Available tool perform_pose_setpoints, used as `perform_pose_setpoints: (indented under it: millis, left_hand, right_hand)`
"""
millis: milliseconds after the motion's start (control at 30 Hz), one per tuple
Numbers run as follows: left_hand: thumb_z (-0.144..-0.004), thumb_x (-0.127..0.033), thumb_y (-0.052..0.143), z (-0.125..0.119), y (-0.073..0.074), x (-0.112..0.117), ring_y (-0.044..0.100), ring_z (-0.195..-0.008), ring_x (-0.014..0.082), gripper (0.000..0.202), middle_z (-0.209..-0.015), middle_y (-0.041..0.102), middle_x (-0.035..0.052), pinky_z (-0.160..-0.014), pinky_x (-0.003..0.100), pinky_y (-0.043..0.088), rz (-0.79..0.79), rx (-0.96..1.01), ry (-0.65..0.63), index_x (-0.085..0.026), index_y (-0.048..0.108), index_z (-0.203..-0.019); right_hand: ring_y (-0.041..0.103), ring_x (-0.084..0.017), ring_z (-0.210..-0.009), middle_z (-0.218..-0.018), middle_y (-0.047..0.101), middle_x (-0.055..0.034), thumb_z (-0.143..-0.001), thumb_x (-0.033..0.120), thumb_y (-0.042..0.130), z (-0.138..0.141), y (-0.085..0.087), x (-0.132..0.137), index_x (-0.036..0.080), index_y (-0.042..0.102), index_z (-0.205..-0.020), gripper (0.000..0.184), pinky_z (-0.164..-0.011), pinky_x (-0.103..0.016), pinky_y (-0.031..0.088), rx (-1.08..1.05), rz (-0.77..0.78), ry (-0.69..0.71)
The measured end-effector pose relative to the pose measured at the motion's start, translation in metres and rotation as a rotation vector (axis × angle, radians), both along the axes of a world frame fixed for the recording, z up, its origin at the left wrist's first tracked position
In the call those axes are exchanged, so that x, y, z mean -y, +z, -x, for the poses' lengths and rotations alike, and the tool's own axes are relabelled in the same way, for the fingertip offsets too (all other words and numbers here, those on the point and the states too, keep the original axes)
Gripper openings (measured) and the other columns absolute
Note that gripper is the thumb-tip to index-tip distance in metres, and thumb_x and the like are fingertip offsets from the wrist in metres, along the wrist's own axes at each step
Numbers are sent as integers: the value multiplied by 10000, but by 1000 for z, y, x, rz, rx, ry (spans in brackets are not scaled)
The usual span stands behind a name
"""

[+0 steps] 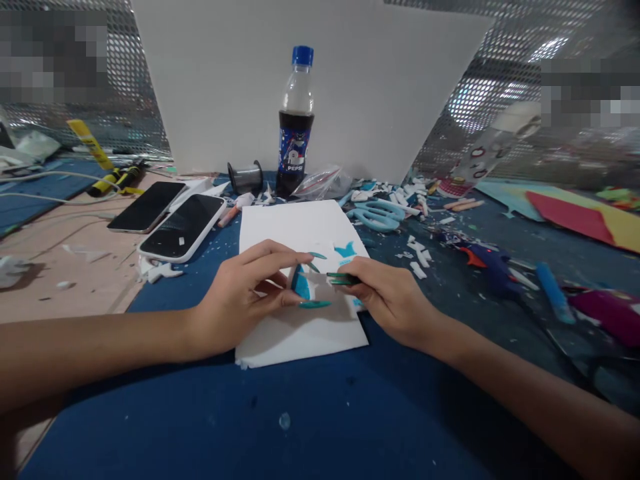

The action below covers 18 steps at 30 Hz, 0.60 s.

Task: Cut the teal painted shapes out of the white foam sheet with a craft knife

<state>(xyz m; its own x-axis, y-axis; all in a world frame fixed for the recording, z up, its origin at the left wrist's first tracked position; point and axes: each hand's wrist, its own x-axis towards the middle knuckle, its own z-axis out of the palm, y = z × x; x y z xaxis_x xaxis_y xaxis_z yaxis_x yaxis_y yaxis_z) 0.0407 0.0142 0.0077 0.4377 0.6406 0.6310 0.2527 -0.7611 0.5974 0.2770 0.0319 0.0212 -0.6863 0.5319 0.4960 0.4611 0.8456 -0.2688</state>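
Observation:
My left hand point(250, 287), with long teal nails, grips a small blue-and-white cut-out piece point(302, 285) between thumb and fingers, above a white sheet point(285, 223). Facing it from the right is my right hand point(383, 290), its thumb and fingers pinched together. Its green nails point toward the cut-out, beside a pale bit whose edges I cannot make out. What the right fingers hold, if anything, is unclear. A blue fin-like shape point(345, 250) lies on the sheet just beyond the right hand.
Light blue scissors point(377, 215) lie amid white scraps. Two phones point(183, 228) point(147, 207) rest at left. A Pepsi bottle point(295, 133) stands behind the sheet, beside a spool point(246, 179). A dark blue glue gun point(493, 267) and coloured sheets point(570, 217) are at right.

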Motion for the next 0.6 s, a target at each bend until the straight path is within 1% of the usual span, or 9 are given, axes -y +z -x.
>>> perform_pose_setpoints:
  millis: [100,233,400,500,600]
  left_hand:
    - [-852,-74,595,-1,1,-1,605,-679,30,294,-970,561,39,-639,70,554,19,13,20,-132,611,-1140]
    - [-844,-77,602,-1,2,-2,602,-645,33,288,-959,567,41,-627,100,574,41,23,40,-126,614,-1127]
    - [-843,-86,599,-1,3,-2,594,-635,48,282,-960,584,47,-621,145,596,43,25,51,-151,625,-1116]
    - [-839,-71,593,-2,3,-2,586,-637,47,291,-948,578,41,-617,143,595,42,30,39,-162,630,-1113]
    - [-825,-39,591,-2,1,-1,574,-642,39,320,-938,561,32,-601,115,577,57,42,18,-159,628,-1119]
  right_hand:
    - [500,-120,-567,-695,556,-18,-969,227,375,-1,1,-1,184,507,-886,161,-515,-208,383,-4,14,13]
    - [486,-122,-564,-692,569,-27,-942,162,381,-3,1,-3,172,526,-899,152,-523,-206,389,51,-14,59]
    - [501,-128,-588,-718,600,-42,-904,109,392,-3,1,-3,159,542,-921,159,-537,-211,395,77,-16,63]
    - [510,-131,-599,-720,607,-49,-892,90,390,-4,1,-3,148,553,-926,177,-539,-212,397,87,-14,57]
    - [518,-138,-613,-728,613,-57,-886,90,388,-3,0,-3,145,556,-920,180,-548,-219,404,97,-14,44]
